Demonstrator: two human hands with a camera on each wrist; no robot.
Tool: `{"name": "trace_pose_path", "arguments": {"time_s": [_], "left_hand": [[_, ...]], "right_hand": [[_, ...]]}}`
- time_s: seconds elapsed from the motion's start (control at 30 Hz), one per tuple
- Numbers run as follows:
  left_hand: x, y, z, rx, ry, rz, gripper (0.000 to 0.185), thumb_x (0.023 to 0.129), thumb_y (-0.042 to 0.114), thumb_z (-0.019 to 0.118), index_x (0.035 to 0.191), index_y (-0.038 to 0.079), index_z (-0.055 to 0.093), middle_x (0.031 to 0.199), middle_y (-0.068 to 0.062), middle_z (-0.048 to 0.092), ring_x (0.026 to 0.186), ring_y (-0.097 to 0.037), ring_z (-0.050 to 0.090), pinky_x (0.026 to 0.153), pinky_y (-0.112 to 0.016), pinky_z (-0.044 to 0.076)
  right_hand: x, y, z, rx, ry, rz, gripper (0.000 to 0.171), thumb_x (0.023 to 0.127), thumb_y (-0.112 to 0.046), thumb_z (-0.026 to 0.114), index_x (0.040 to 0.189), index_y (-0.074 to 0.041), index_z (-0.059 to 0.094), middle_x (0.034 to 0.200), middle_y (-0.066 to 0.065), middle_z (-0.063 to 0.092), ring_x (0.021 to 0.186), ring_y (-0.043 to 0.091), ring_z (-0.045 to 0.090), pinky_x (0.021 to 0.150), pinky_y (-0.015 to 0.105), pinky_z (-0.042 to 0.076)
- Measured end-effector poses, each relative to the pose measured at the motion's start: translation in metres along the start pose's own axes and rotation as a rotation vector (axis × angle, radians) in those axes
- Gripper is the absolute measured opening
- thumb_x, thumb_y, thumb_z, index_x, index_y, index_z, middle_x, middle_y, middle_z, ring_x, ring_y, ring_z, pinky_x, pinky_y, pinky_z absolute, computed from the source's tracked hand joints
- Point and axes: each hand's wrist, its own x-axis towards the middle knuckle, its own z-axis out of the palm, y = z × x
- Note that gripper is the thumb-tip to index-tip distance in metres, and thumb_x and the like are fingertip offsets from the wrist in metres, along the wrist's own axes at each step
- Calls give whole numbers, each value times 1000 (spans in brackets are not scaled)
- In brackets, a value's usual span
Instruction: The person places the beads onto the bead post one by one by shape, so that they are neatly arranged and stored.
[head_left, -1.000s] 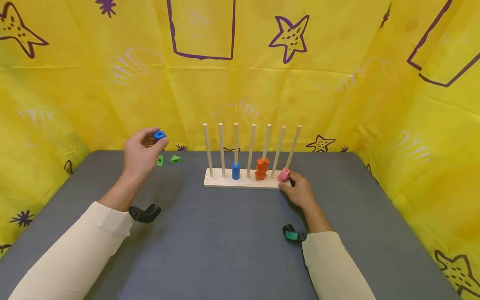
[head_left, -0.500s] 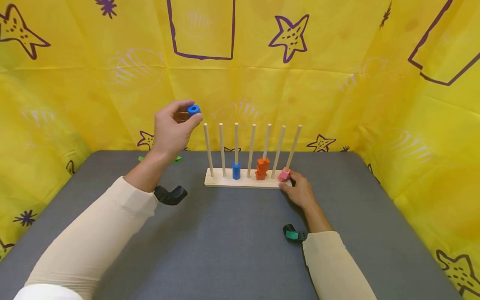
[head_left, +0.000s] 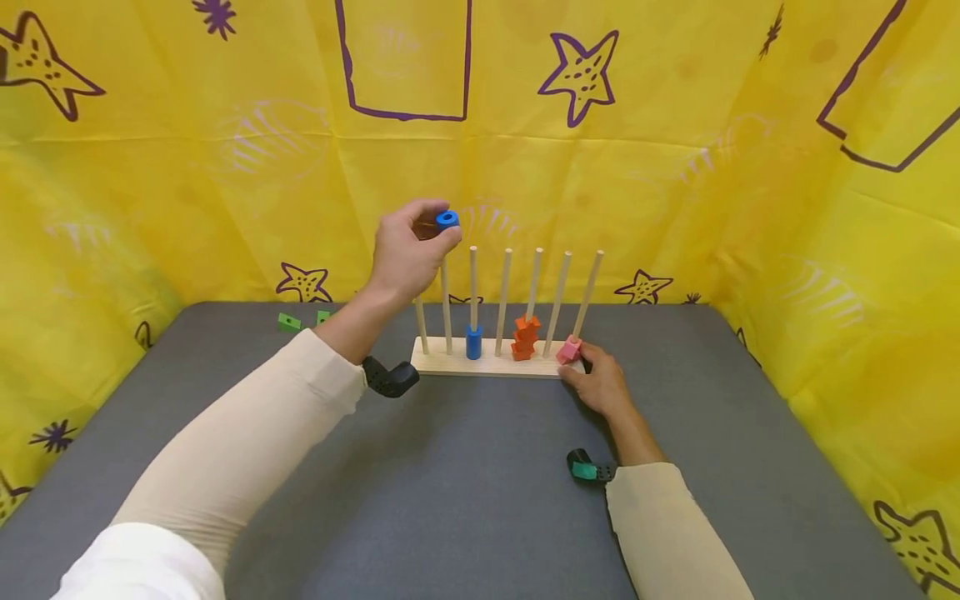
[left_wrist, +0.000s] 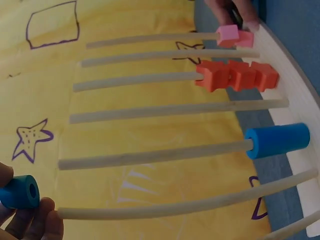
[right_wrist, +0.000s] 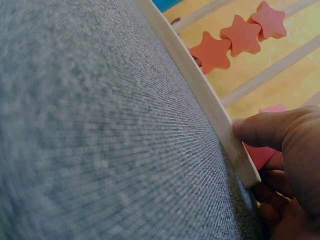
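Note:
Between thumb and fingers, my left hand [head_left: 408, 250] pinches a blue cylinder bead [head_left: 447, 219] with a hole through it. The bead is held high, close to the tip of the second peg from the left [left_wrist: 125, 210]. My right hand [head_left: 600, 383] grips the right end of the wooden peg stand [head_left: 450, 362], its thumb on the front edge [right_wrist: 257, 127]. Pink blocks [head_left: 569, 349] sit on the rightmost peg beside that hand. Orange star beads [right_wrist: 240, 35] are stacked on another peg, and a blue cylinder [left_wrist: 279, 141] sits on the third peg from the left.
Green blocks [head_left: 289, 322] lie on the grey tabletop [head_left: 480, 500] at the back left, partly behind the left forearm. A yellow printed cloth [head_left: 480, 167] stands around the back and sides of the table. Each wrist carries a black camera mount [head_left: 392, 377].
My left hand has carried the blue bead rightward and up from near the green blocks to above the stand's left pegs. My right hand stays on the stand's end.

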Motion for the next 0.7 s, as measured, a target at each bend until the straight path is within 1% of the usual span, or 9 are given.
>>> {"name": "trace_pose_path", "arguments": {"time_s": [0.13, 0.33, 0.47, 0.7], "left_hand": [[2, -3, 9, -15, -9, -21, 34, 89, 6, 69, 122, -4, 61, 105, -14, 62, 93, -25, 61, 79, -28, 52], [3, -7, 20, -12, -21, -15, 35, 89, 5, 69, 121, -5, 61, 104, -13, 62, 95, -24, 60, 77, -28, 53], [2, -11, 24, -16, -31, -34, 38, 87, 4, 71, 123, -3, 61, 102, -13, 62, 94, -23, 59, 78, -27, 53], [-1, -17, 28, -9, -47, -63, 43, 86, 5, 73, 126, 0, 59, 100, -12, 61, 92, -23, 58, 75, -28, 52]], "right_hand": [[0, 0, -1, -4, -3, 10, 52, 87, -15, 68, 133, 4, 54, 135, 28, 48, 124, 45, 43, 104, 55, 30], [0, 1, -1, -9, 7, 0, 51, 86, -15, 69, 131, 4, 56, 135, 27, 49, 124, 44, 44, 104, 54, 30], [1, 2, 0, -26, 6, -9, 52, 86, -16, 69, 132, 3, 55, 135, 27, 49, 124, 45, 44, 103, 55, 31], [1, 2, -1, -10, 5, -6, 52, 86, -14, 69, 132, 4, 55, 135, 27, 49, 124, 44, 44, 104, 55, 31]]}}
